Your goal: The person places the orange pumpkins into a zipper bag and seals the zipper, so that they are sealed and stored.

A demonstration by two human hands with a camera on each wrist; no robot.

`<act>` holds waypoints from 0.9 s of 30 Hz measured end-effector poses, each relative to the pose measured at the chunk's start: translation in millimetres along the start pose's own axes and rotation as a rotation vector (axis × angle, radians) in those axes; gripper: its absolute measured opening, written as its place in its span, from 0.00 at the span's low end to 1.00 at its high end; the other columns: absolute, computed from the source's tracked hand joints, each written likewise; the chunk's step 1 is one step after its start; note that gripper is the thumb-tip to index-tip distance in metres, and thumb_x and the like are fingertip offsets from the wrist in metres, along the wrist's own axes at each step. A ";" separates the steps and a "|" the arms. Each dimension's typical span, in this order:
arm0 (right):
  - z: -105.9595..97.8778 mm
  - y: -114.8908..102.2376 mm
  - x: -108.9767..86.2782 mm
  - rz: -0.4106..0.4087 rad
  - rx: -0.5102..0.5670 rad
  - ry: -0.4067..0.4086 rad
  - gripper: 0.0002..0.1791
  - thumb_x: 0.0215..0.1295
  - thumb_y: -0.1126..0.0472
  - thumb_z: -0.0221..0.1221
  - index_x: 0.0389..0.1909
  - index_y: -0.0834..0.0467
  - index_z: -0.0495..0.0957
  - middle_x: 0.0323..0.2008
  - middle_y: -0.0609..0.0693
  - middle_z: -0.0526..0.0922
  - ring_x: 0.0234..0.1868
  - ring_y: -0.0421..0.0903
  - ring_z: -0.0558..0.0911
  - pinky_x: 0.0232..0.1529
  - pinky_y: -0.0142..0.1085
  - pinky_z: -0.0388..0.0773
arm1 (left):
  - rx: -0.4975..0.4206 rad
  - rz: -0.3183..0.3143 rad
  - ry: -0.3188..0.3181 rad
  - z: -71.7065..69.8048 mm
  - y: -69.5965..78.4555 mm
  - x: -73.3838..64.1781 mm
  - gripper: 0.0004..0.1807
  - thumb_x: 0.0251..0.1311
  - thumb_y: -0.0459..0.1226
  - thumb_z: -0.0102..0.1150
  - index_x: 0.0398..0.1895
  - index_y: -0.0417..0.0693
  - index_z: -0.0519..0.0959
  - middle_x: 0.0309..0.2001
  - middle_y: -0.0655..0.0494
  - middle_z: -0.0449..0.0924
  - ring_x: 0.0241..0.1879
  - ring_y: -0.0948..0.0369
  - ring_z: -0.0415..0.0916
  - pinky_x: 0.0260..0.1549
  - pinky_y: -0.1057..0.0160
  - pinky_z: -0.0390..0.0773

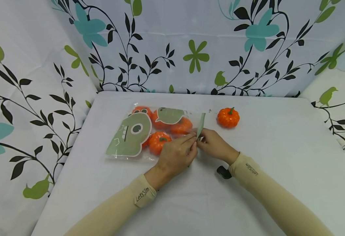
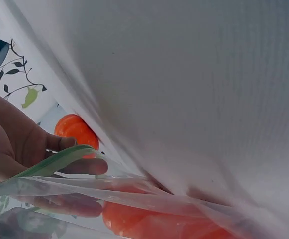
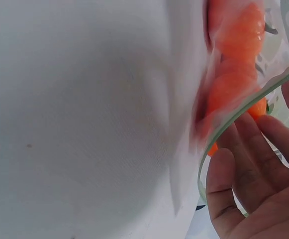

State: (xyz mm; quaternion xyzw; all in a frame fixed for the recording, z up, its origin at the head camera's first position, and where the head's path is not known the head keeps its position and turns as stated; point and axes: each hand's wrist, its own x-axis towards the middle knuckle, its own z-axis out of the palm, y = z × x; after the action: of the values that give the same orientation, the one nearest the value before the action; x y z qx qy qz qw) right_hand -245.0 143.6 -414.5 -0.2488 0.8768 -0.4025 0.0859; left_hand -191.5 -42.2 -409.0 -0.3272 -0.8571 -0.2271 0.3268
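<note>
A clear plastic bag (image 1: 131,134) printed with green cartoon creatures lies on the table, with several orange toy pumpkins (image 1: 159,143) inside. Its green-edged mouth (image 1: 201,124) faces right. My left hand (image 1: 176,152) pinches the bag at this edge between thumb and fingers. At the same edge is my right hand (image 1: 215,144); the right wrist view shows its fingers (image 3: 263,154) spread and fairly straight along the green strip (image 3: 248,102). In the left wrist view, clear film overlaps some of the right fingers (image 2: 79,165). A single toy pumpkin (image 1: 228,117) sits outside, beyond the right hand.
White cloth covers the table (image 1: 278,157). A curtain (image 1: 166,39) printed with leaves and flowers hangs behind its far edge and along both sides. A small black device (image 1: 224,172) is at the right wrist, close over the cloth.
</note>
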 end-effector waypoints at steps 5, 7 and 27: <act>0.9 -0.9 5.0 0.021 0.034 -0.031 0.24 0.71 0.67 0.55 0.67 0.63 0.74 0.58 0.55 0.82 0.40 0.48 0.78 0.43 0.41 0.79 | 0.000 -0.018 -0.018 0.4 -1.7 0.1 0.14 0.62 0.33 0.61 0.47 0.37 0.87 0.48 0.49 0.87 0.46 0.58 0.86 0.40 0.63 0.85; 0.5 -1.2 4.7 0.025 0.037 -0.047 0.24 0.73 0.66 0.54 0.68 0.64 0.73 0.57 0.56 0.83 0.43 0.48 0.80 0.46 0.43 0.80 | 0.001 -0.023 -0.020 0.8 -2.7 0.2 0.14 0.61 0.33 0.61 0.47 0.37 0.87 0.48 0.49 0.87 0.46 0.57 0.86 0.41 0.62 0.85; -91.3 46.2 -30.5 0.090 -0.107 0.384 0.52 0.52 0.59 0.77 0.76 0.54 0.61 0.70 0.54 0.70 0.69 0.57 0.69 0.66 0.57 0.68 | 0.017 -0.040 -0.011 3.5 -1.2 0.6 0.13 0.59 0.33 0.63 0.45 0.38 0.88 0.46 0.49 0.88 0.44 0.57 0.87 0.38 0.62 0.85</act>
State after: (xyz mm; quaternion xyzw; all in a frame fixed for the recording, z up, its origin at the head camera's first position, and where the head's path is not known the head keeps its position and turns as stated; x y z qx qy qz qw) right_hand -267.7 245.0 -390.2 -0.1325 0.9073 -0.3913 -0.0782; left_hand -194.2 -40.7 -411.2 -0.3083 -0.8671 -0.2244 0.3205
